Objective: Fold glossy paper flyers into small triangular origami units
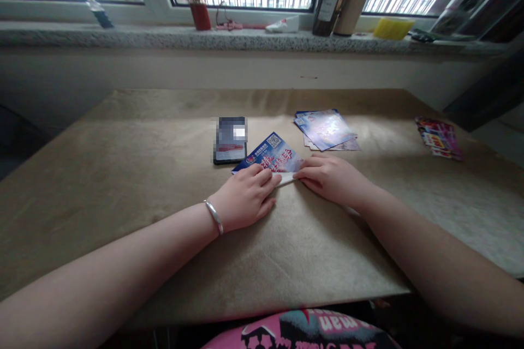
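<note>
A blue printed flyer (282,154) with red lettering and a QR code lies on the table in front of me, its near edge folded so that a white strip of its back shows. My left hand (251,193), with a silver bangle at the wrist, rests palm down on the flyer's left near edge. Its fingers lie over the paper and the thumb is apart. At the right corner of the fold, my right hand (327,174) pinches the paper between thumb and fingers.
Just behind the flyer lies a dark phone-like object (230,142), partly blurred out. A stack of similar flyers (325,128) sits farther back, right of centre. Colourful folded papers (440,138) are at the far right of the table (164,120). Jars and small items line the windowsill (155,38).
</note>
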Available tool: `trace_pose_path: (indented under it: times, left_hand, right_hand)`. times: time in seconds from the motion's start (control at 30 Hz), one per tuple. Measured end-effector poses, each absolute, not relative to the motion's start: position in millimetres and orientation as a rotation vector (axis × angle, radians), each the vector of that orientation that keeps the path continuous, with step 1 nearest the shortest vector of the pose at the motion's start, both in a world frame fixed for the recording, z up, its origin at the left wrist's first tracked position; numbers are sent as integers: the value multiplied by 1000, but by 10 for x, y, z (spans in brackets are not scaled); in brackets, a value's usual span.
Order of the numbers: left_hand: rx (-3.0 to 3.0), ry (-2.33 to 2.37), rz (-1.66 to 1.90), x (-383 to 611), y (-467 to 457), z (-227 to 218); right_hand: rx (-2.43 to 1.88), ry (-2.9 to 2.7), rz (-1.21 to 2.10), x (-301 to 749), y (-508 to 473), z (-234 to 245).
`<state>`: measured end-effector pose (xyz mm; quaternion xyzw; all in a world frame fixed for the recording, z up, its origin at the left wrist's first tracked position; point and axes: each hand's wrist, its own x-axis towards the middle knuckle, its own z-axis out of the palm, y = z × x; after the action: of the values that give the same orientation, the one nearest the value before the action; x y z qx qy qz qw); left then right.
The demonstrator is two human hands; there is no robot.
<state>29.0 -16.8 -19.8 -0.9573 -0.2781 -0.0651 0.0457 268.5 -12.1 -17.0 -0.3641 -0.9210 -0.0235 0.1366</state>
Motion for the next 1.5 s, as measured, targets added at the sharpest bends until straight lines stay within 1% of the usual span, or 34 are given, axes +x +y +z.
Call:
trace_pose_path:
  times: [0.13,0.27,0.43,0.8,1.07,1.5]
  left_hand:
    - [-2924,-804,-140,295,-178,-151]
    - [-2916,-758,-174,282,-180,-135]
    - [-2923,-736,-232,262,-164,-156]
    - [-2935,-721,-160,256,-154,-112]
    - [-2923,-717,-163,271,-157,-113]
    - [-2898,-721,-141,265,-149,-121]
  right_hand:
    - [-969,-2660,-5,2619,-140,-206]
    - [-942,-2646,16,2609,-133,-213]
    - [-917,-2662,-29,2630,-126,-219]
    - [-835,-2727,-47,2647,-112,-203]
    - [-893,-2779,-133,2641,-119,-156]
    - [-887,-2748,-166,2675,-114,-128]
